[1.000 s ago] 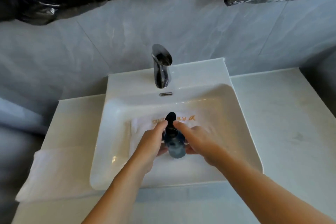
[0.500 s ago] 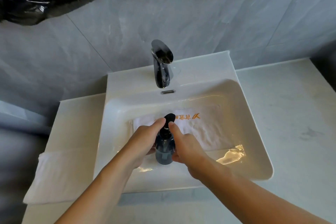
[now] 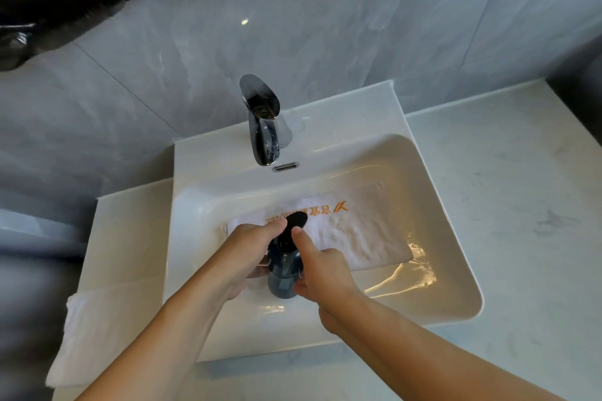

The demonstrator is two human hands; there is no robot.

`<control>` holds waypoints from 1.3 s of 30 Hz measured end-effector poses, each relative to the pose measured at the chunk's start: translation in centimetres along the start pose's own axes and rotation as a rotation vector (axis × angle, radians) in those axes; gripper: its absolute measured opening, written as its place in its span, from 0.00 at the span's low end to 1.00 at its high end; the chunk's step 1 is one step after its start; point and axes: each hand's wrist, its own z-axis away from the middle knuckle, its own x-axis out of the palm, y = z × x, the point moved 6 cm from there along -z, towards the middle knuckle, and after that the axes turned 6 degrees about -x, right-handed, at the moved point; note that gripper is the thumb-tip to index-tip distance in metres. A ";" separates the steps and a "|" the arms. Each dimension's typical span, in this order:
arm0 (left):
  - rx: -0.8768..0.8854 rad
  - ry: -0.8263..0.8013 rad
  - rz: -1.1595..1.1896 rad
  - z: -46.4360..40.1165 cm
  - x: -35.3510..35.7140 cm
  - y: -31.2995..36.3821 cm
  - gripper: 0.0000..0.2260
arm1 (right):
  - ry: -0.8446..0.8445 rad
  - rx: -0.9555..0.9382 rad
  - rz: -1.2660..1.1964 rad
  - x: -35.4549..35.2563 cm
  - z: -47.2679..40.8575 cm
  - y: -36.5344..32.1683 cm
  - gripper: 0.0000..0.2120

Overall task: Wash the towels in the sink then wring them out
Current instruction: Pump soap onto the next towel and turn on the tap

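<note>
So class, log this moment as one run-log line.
stage: adding soap | both hands: left hand and right hand grip pump bottle | towel: soaking in sink | spare towel: counter | faucet: off

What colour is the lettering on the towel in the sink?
Orange, on the white towel; head view.

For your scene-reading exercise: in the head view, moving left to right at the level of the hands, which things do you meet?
Folded white towel on the counter → left hand → dark blue pump bottle → right hand → white towel lying in the water → sink's right wall → marbled counter.
</note>
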 end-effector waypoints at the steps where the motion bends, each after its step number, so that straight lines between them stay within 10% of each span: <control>1: 0.006 0.000 0.004 0.1 -0.1 0.0 0.15 | -0.002 0.002 -0.006 0.1 0.2 -0.1 0.26; 13: 0.179 0.024 0.173 4.3 0.5 -1.8 0.18 | -0.068 -0.188 0.245 -0.4 4.2 -1.7 0.19; 23: 0.367 -0.037 0.144 6.1 4.2 7.8 0.18 | 0.060 -0.375 0.257 -6.0 4.5 -9.2 0.15; 29: 0.423 0.021 0.130 4.4 5.5 14.9 0.33 | 0.157 -0.470 0.170 -8.3 1.5 -15.6 0.12; 39: 0.442 -0.008 0.341 -1.7 9.7 24.2 0.20 | 0.221 -0.520 0.001 -10.3 -5.8 -23.5 0.14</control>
